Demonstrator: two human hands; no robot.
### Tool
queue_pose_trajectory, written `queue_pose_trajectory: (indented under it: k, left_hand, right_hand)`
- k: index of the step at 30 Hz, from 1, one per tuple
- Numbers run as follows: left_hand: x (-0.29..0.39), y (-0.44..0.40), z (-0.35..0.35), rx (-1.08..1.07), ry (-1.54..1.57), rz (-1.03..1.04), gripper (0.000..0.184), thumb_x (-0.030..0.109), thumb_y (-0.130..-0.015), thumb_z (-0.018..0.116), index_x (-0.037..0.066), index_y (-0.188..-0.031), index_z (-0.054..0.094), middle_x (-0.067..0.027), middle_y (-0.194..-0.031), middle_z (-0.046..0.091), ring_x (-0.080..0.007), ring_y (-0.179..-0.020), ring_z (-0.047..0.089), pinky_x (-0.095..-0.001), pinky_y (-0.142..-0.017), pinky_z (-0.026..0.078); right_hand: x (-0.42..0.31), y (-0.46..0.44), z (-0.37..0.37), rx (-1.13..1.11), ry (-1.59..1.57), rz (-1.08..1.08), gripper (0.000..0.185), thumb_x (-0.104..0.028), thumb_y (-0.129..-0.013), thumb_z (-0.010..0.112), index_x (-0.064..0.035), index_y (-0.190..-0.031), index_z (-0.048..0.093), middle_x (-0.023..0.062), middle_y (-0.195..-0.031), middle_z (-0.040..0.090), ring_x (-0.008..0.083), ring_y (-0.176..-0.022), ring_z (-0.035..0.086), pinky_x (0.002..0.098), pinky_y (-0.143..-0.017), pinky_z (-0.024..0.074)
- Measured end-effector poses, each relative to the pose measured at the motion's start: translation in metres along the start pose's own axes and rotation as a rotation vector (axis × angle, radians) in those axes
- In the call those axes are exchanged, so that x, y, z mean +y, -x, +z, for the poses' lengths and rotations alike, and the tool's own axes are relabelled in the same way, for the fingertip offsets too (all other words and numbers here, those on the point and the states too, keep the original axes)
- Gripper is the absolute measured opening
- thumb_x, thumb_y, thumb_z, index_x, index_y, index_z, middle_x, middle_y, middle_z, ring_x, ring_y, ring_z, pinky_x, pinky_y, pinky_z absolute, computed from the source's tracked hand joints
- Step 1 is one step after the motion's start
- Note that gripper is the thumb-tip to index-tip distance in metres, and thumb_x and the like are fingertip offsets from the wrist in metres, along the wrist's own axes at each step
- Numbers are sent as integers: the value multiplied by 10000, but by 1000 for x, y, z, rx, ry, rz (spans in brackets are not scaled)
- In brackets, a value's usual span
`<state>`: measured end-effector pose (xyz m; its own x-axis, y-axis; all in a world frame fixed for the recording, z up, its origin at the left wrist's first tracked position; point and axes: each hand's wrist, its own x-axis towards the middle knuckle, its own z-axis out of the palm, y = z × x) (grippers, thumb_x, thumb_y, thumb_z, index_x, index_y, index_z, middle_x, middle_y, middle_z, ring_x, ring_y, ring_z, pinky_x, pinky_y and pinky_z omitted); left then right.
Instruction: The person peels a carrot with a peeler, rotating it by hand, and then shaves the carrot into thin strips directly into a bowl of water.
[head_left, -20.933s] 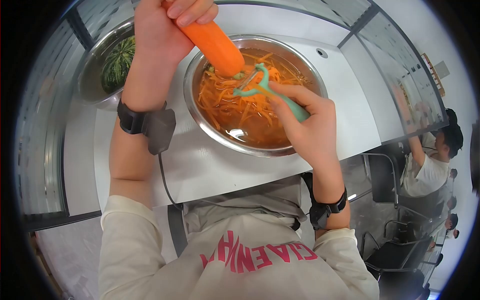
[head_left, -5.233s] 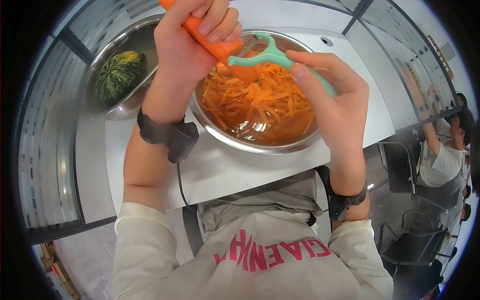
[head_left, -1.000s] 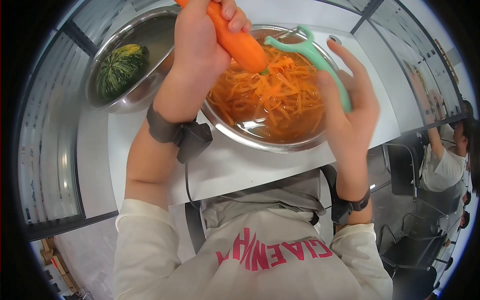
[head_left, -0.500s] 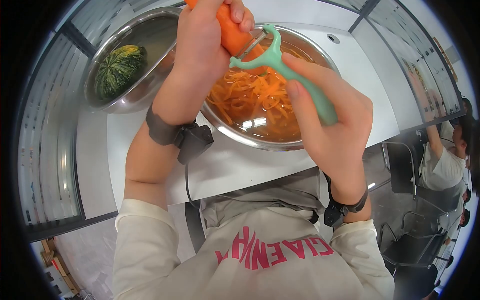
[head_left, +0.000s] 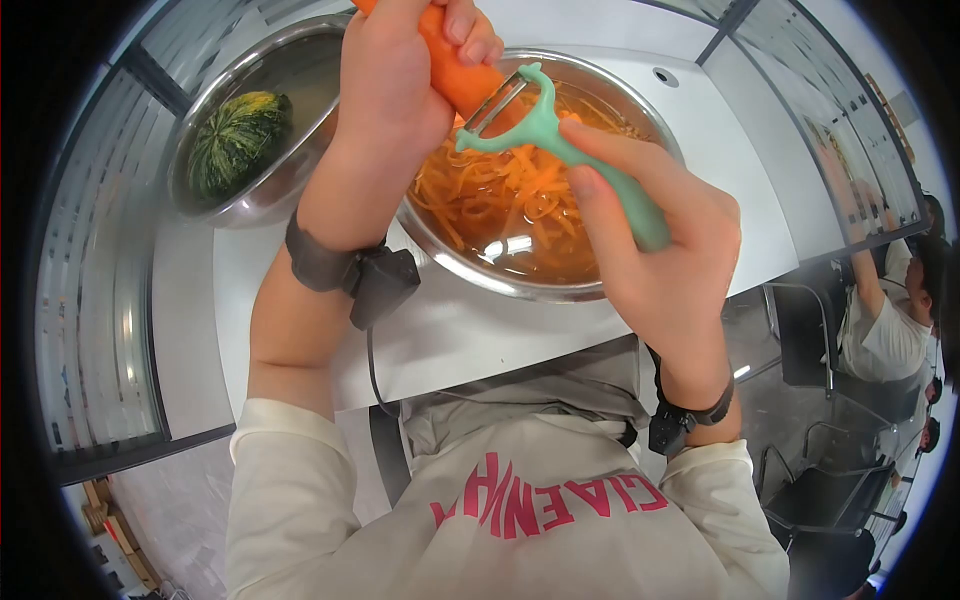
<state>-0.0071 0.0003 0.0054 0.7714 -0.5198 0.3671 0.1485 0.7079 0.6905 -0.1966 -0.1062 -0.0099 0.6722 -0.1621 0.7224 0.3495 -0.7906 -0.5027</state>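
Observation:
My left hand (head_left: 395,75) is wrapped round a thick orange carrot (head_left: 462,75), held tilted over the near bowl. In my right hand (head_left: 665,220) is a mint-green Y-shaped peeler (head_left: 540,125), gripped by its handle with thumb and forefinger. The peeler's metal blade lies at the lower end of the carrot; whether it touches is hard to tell. Beneath both hands stands a steel bowl (head_left: 470,274) with water and many orange carrot peelings (head_left: 520,185) in it.
Another steel bowl (head_left: 185,200) at the left holds a dark green striped squash (head_left: 240,140) in water. Both bowls stand on a white table (head_left: 740,150) with glass panels round it. On the right a seated person (head_left: 885,330) and black chairs (head_left: 825,495) are visible.
The peeler has slid a little down and left, toward the carrot's lower end. My left hand and the carrot have shifted slightly left.

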Motion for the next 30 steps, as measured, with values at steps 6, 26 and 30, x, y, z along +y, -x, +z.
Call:
queue_pose_trajectory:
  k: [6, 26, 30]
  left_hand:
    - [2, 2, 3, 22, 2, 16, 280, 258, -1021, 613, 155, -812, 458, -1, -621, 442, -164, -546, 479, -349, -614, 444]
    - [-1, -17, -20, -28, 153, 2, 285, 244, -1012, 569, 165, -765, 450, 13, -588, 408, -153, -512, 442, -330, -575, 441]
    - [-2, -12, -18, -106, 96, 8, 296, 254, -1013, 546, 165, -748, 449, 5, -568, 407, -157, -509, 436, -332, -573, 440]
  right_hand:
    - [-1, 0, 2, 21, -5, -25, 227, 17, -921, 716, 16, -1145, 754, 107, -962, 782, 82, -764, 660, 212, -696, 502]
    - [18, 7, -23, 91, 106, 30, 210, -4, -886, 746, -25, -1094, 774, 96, -856, 752, 149, -713, 705, 233, -649, 522]
    - [6, 3, -18, 36, -216, 192, 174, -22, -915, 731, 0, -1082, 770, 96, -862, 762, 101, -746, 694, 235, -665, 525]
